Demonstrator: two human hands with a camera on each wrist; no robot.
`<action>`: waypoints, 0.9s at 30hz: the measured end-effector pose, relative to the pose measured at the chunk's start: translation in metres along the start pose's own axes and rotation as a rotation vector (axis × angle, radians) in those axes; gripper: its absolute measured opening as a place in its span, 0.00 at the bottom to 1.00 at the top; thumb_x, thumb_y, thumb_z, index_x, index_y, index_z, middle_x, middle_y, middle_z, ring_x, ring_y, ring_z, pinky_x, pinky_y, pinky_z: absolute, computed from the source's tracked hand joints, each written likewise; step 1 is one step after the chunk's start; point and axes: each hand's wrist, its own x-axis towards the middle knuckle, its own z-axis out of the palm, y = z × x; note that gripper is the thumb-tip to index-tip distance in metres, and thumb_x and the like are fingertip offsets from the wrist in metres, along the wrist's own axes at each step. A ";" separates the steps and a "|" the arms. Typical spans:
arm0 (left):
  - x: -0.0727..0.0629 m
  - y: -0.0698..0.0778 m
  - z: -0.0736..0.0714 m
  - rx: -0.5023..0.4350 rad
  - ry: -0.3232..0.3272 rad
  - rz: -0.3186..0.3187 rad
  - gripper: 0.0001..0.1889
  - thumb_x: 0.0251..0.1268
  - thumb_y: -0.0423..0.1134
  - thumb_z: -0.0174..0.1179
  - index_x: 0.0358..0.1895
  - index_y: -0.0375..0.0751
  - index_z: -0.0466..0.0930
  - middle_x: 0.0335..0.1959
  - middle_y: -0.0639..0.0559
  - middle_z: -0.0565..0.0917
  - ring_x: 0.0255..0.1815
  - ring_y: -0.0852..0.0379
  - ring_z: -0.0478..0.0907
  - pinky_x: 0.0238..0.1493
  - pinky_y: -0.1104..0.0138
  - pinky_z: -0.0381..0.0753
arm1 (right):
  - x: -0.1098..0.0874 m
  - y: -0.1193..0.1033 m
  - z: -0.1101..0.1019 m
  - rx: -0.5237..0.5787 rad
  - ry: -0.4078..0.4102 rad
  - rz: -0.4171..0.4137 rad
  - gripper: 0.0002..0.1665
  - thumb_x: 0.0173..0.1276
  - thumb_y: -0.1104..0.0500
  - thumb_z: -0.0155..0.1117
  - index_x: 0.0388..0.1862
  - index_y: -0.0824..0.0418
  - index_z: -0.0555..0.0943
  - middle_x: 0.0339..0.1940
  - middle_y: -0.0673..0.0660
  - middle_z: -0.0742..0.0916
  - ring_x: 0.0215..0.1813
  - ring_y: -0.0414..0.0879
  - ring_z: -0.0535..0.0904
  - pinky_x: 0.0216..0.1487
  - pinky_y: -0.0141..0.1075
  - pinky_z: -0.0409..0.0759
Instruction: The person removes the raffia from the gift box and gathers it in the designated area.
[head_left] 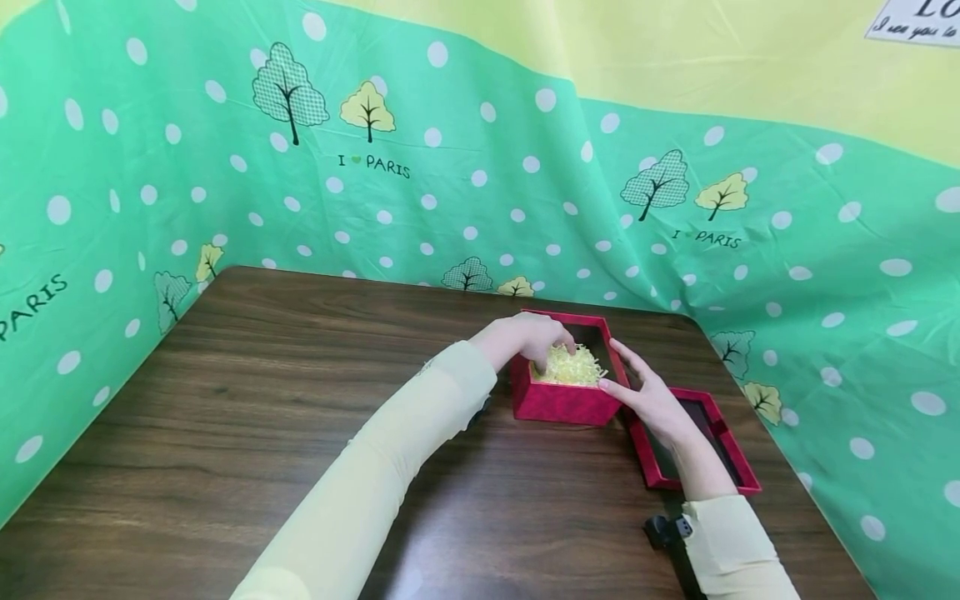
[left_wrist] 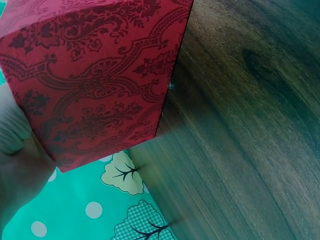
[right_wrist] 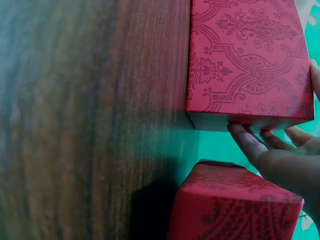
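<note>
A red patterned box (head_left: pixel 566 404) stands uncovered on the table, with pale yellow shredded paper (head_left: pixel 573 367) heaped in its near part. My left hand (head_left: pixel 532 333) reaches in over the left wall, its bent thumb and fingers around part of the shredded paper; some fingertips are hidden. My right hand (head_left: pixel 656 404) rests against the box's right side, thumb at the near right corner and extended fingers along the wall. In the right wrist view, the fingers of that hand (right_wrist: pixel 285 155) touch the side of the box (right_wrist: pixel 250 60). The left wrist view shows the box's outer face (left_wrist: pixel 95 85) close up.
To the right of the box lies a red lid (head_left: pixel 738 458) with a dark inside, partly behind my right forearm. A dark wood table (head_left: pixel 262 433) spreads to the left and front. Behind it hangs a green dotted cloth (head_left: pixel 480 217) with printed trees.
</note>
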 end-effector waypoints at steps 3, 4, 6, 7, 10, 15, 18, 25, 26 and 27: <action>-0.001 0.000 0.001 0.006 0.017 0.000 0.25 0.52 0.39 0.67 0.56 0.61 0.77 0.51 0.57 0.77 0.52 0.63 0.72 0.44 0.70 0.75 | 0.000 0.000 0.000 0.005 -0.003 -0.002 0.47 0.66 0.50 0.61 0.77 0.43 0.46 0.76 0.61 0.55 0.72 0.61 0.53 0.67 0.62 0.56; -0.001 0.000 0.001 0.002 0.025 0.001 0.24 0.51 0.38 0.67 0.54 0.61 0.79 0.48 0.57 0.78 0.48 0.63 0.72 0.41 0.70 0.75 | 0.000 0.000 0.000 0.006 -0.003 -0.002 0.47 0.66 0.50 0.61 0.77 0.43 0.46 0.76 0.61 0.55 0.72 0.61 0.53 0.66 0.63 0.56; -0.002 0.001 0.001 -0.011 0.042 -0.003 0.20 0.51 0.36 0.65 0.49 0.60 0.81 0.41 0.58 0.78 0.42 0.63 0.71 0.35 0.71 0.73 | 0.000 0.000 0.000 0.003 -0.002 -0.002 0.47 0.66 0.50 0.61 0.77 0.43 0.46 0.76 0.61 0.55 0.72 0.61 0.52 0.67 0.63 0.55; -0.002 0.000 0.001 -0.018 0.051 -0.001 0.19 0.50 0.35 0.65 0.47 0.59 0.83 0.37 0.59 0.78 0.39 0.63 0.70 0.33 0.71 0.71 | 0.000 0.000 0.000 0.001 -0.002 -0.003 0.47 0.66 0.50 0.61 0.77 0.43 0.46 0.76 0.61 0.54 0.73 0.60 0.51 0.67 0.63 0.54; -0.002 -0.001 0.003 -0.045 0.075 0.002 0.15 0.50 0.34 0.64 0.41 0.58 0.84 0.29 0.59 0.76 0.33 0.63 0.67 0.28 0.71 0.67 | 0.000 0.001 0.000 -0.002 0.001 -0.006 0.47 0.66 0.49 0.61 0.77 0.43 0.47 0.76 0.61 0.54 0.73 0.60 0.49 0.67 0.64 0.52; -0.001 -0.005 0.006 -0.070 0.126 0.026 0.13 0.50 0.34 0.63 0.37 0.57 0.85 0.26 0.61 0.76 0.30 0.64 0.67 0.27 0.72 0.66 | 0.000 0.002 0.000 -0.002 0.003 -0.010 0.46 0.67 0.50 0.61 0.77 0.43 0.47 0.76 0.61 0.55 0.73 0.59 0.51 0.67 0.62 0.54; -0.001 -0.006 0.008 -0.067 0.163 0.045 0.12 0.50 0.34 0.63 0.37 0.57 0.85 0.28 0.62 0.77 0.31 0.65 0.69 0.30 0.72 0.68 | 0.000 0.001 0.001 -0.002 0.004 -0.009 0.46 0.67 0.50 0.61 0.77 0.44 0.47 0.75 0.61 0.56 0.72 0.59 0.52 0.68 0.61 0.55; -0.008 -0.006 0.009 -0.139 0.230 0.077 0.12 0.54 0.34 0.62 0.40 0.55 0.84 0.40 0.60 0.82 0.40 0.63 0.73 0.41 0.72 0.72 | 0.000 0.001 0.000 -0.005 -0.005 -0.004 0.46 0.67 0.51 0.60 0.77 0.44 0.47 0.75 0.63 0.56 0.72 0.60 0.54 0.67 0.60 0.56; -0.009 -0.006 0.009 -0.149 0.241 0.082 0.11 0.55 0.34 0.62 0.40 0.54 0.84 0.42 0.60 0.82 0.40 0.62 0.73 0.42 0.71 0.72 | 0.001 0.001 0.000 -0.007 -0.004 -0.003 0.46 0.67 0.51 0.60 0.77 0.44 0.47 0.75 0.63 0.56 0.72 0.60 0.53 0.67 0.60 0.56; -0.010 -0.006 0.009 -0.156 0.252 0.087 0.12 0.55 0.34 0.61 0.41 0.53 0.84 0.43 0.59 0.82 0.41 0.62 0.73 0.43 0.71 0.72 | 0.001 0.001 -0.001 -0.012 -0.003 -0.001 0.46 0.67 0.51 0.60 0.77 0.44 0.47 0.75 0.63 0.56 0.72 0.60 0.53 0.68 0.60 0.55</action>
